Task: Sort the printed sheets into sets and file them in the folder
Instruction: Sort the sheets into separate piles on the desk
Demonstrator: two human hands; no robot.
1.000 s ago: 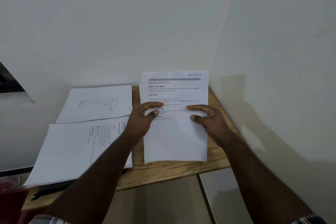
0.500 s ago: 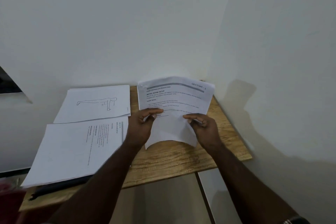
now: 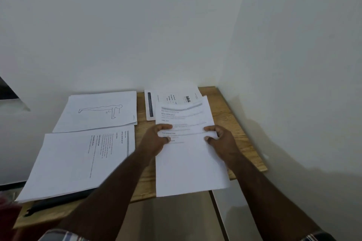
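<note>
Here both hands — left hand (image 3: 156, 140), right hand (image 3: 220, 140) — pinch printed sheet (image 3: 192, 162) (fingers curled).

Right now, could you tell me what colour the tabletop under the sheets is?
Light brown wood grain, seen in the head view on the tabletop.
</note>
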